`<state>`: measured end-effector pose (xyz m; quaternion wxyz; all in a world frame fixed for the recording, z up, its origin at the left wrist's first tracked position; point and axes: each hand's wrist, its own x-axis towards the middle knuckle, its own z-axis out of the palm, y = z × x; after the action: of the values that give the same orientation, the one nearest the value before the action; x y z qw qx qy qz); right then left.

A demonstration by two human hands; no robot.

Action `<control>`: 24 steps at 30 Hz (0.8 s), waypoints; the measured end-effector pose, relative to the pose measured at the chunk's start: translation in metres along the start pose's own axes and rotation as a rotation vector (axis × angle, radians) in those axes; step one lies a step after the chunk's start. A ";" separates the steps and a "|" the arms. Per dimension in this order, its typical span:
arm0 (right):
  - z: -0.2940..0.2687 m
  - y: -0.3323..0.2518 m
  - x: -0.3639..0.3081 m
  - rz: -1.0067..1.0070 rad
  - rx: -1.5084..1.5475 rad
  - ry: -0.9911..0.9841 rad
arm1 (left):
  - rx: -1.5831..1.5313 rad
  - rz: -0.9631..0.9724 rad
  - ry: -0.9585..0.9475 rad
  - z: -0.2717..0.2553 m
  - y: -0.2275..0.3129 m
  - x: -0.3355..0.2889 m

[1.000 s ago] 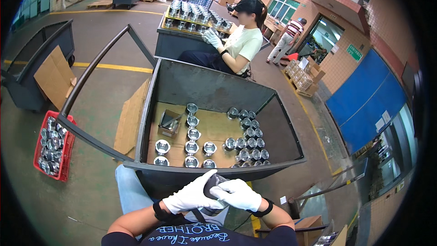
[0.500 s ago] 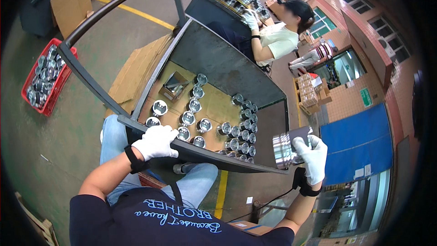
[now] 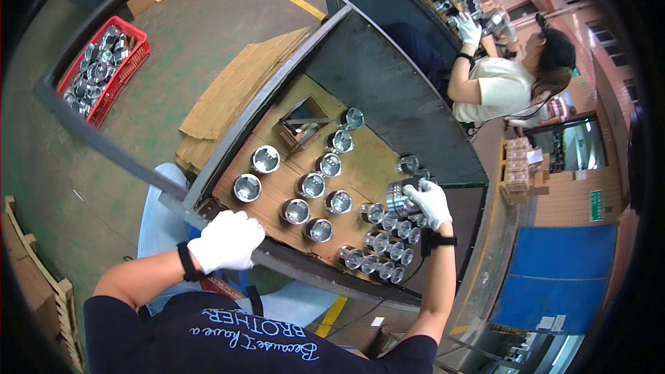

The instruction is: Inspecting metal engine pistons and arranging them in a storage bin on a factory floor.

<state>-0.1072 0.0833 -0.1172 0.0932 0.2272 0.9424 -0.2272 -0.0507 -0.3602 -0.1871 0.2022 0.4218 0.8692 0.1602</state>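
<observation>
My right hand (image 3: 431, 203), in a white glove, grips a shiny metal piston (image 3: 399, 199) with grooves round its side. It is held tilted above the right part of a deep metal cart (image 3: 405, 73). Below and beside it, several pistons (image 3: 377, 240) stand in close rows. My left hand (image 3: 227, 241), also gloved, is closed over the cart's near rim. More pistons (image 3: 312, 185) stand spaced out on the cardboard-lined bottom, left of the rows. A small open box-like holder (image 3: 303, 125) lies near the far left corner, partly dark inside.
A red crate (image 3: 119, 90) of loose metal parts stands on the floor at left. Flattened cardboard (image 3: 222, 100) leans against the cart. Across from me a co-worker (image 3: 495, 86) in white gloves handles a metal part beside another cart (image 3: 377, 3) loaded with parts. A dark tubular handle (image 3: 104, 142) rises at left.
My right hand has carried the piston leftward from outside the cart's right end to over the rows inside. My left hand has closed more on the rim. The whole view has shifted.
</observation>
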 end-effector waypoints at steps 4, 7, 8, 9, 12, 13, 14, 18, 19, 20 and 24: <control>0.073 0.065 0.100 0.039 -0.134 -0.272 | 0.026 -0.044 -0.135 -0.012 0.004 0.009; 0.146 0.120 0.155 0.037 -0.253 -0.268 | 0.056 -0.064 -0.219 -0.011 0.005 0.014; 0.168 0.135 0.167 0.030 -0.334 -0.255 | 0.062 -0.072 -0.261 -0.011 0.006 0.017; 0.184 0.136 0.174 0.045 -0.418 -0.294 | 0.065 -0.076 -0.296 -0.015 0.008 0.019; 0.243 0.161 0.189 0.006 -0.429 -0.230 | 0.093 -0.085 -0.319 -0.014 0.008 0.022; 0.262 0.166 0.190 0.000 -0.417 -0.248 | 0.092 -0.090 -0.317 -0.013 0.009 0.023; 0.278 0.169 0.191 0.002 -0.433 -0.192 | 0.091 -0.091 -0.314 -0.012 0.010 0.023; 0.314 0.192 0.186 0.017 -0.391 -0.347 | 0.150 -0.036 -0.277 -0.004 0.003 0.024; 0.317 0.209 0.192 -0.214 -0.431 -0.163 | 0.144 -0.012 -0.297 -0.005 0.000 0.029; 0.317 0.231 0.191 -0.426 -0.474 0.013 | 0.158 -0.018 -0.277 -0.010 0.001 0.034; 0.248 0.209 0.167 -0.239 -0.106 -0.090 | 0.177 -0.066 -0.176 -0.012 0.009 0.027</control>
<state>-0.1378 0.1965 -0.4624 0.1196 0.0977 0.9683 -0.1964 -0.0657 -0.3351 -0.1787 0.2446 0.4216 0.8723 0.0385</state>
